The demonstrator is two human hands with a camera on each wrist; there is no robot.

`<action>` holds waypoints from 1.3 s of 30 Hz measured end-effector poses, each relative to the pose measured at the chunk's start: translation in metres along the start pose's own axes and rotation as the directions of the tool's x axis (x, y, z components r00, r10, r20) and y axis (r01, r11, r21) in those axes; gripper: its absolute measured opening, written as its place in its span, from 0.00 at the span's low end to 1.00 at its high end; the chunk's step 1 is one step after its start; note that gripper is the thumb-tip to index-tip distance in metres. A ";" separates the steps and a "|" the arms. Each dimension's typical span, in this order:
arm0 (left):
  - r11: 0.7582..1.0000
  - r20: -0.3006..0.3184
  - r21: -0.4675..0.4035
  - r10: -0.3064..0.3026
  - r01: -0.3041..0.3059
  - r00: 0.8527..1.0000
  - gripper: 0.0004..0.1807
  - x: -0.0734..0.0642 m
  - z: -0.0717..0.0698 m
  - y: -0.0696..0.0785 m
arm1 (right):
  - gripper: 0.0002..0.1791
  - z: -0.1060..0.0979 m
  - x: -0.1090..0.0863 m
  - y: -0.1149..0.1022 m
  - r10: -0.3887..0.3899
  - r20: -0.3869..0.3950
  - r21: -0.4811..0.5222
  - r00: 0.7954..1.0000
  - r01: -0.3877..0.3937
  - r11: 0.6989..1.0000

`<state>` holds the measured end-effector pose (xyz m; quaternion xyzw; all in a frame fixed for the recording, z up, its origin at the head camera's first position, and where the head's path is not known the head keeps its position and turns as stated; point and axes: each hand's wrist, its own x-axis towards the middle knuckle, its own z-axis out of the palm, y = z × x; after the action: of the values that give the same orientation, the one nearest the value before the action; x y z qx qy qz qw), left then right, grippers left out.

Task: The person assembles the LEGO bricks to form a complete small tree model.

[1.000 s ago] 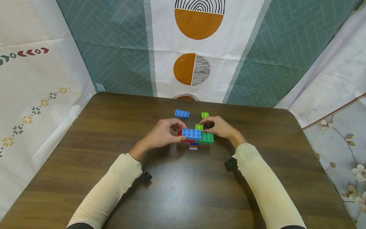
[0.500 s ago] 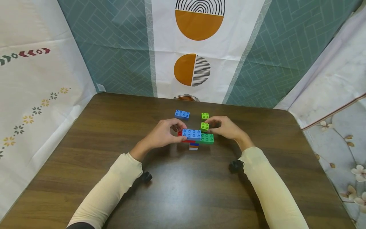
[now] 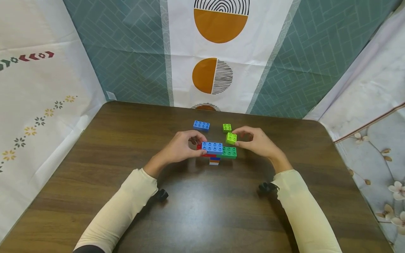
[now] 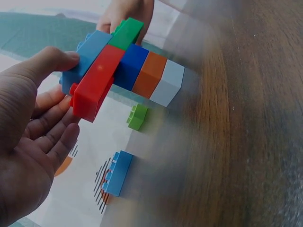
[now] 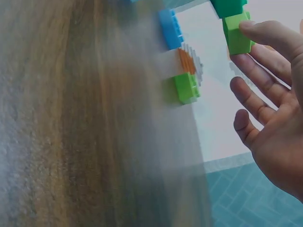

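A tower of toy building bricks stands on the table: a white brick (image 4: 169,83) at the bottom, then an orange brick (image 4: 149,75) and a dark blue brick (image 4: 130,67). Above these, a red brick (image 4: 98,81) and a green brick (image 3: 229,152) stick out to either side, and a light blue brick (image 3: 212,148) lies across them. My left hand (image 3: 178,149) pinches the light blue brick's left end between thumb and fingers. In my right hand (image 3: 258,142) a small lime green brick (image 3: 231,138) is pinched, slightly tilted, just behind the green brick.
Behind the tower, a blue brick (image 3: 201,125) and another lime green brick (image 3: 226,128) lie near the back of the brown wooden table (image 3: 142,119). A patterned cloth (image 3: 136,70) hangs along the table's far edge.
My right hand has moved to the right with the lime green brick, from behind the light blue brick to behind the green one. The left hand keeps its place on the tower.
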<state>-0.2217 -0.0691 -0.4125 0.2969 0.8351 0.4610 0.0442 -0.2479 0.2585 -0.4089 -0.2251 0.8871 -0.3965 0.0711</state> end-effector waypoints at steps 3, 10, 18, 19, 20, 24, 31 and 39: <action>1.000 -0.001 0.002 0.000 0.000 1.000 0.17 0.000 0.000 -0.001 | 0.22 -0.002 -0.007 -0.006 -0.031 -0.009 0.003 0.999 0.031 1.000; 1.000 -0.007 0.001 0.000 0.000 1.000 0.17 0.001 0.000 0.001 | 0.22 -0.002 -0.021 -0.022 -0.081 -0.005 -0.021 0.997 0.081 0.997; 1.000 -0.016 -0.002 -0.014 0.014 1.000 0.17 0.001 0.000 0.003 | 0.22 0.005 -0.029 -0.034 -0.098 0.032 -0.012 0.995 0.099 0.995; 1.000 -0.017 -0.001 -0.015 0.015 1.000 0.17 0.001 0.000 0.003 | 0.22 0.007 -0.030 -0.034 -0.101 0.035 -0.008 0.994 0.102 0.995; 1.000 -0.018 0.001 -0.015 0.015 1.000 0.18 0.000 0.000 0.003 | 0.22 0.008 -0.030 -0.034 -0.104 0.037 -0.005 0.994 0.104 0.995; 1.000 -0.016 0.004 -0.017 0.017 1.000 0.18 0.000 0.001 0.003 | 0.22 0.014 -0.029 -0.031 -0.111 0.038 0.008 0.993 0.110 0.994; 1.000 -0.016 0.006 -0.014 0.014 1.000 0.18 0.001 0.002 0.002 | 0.21 0.019 -0.029 -0.027 -0.129 0.018 0.036 0.992 0.128 0.991; 1.000 -0.016 0.003 -0.025 0.025 1.000 0.18 0.002 0.002 0.003 | 0.21 0.022 -0.030 -0.025 -0.140 -0.017 0.044 0.990 0.140 0.989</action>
<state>-0.2216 -0.0658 -0.4110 0.2826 0.8399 0.4613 0.0428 -0.2060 0.2428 -0.4069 -0.2825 0.8605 -0.4219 0.0421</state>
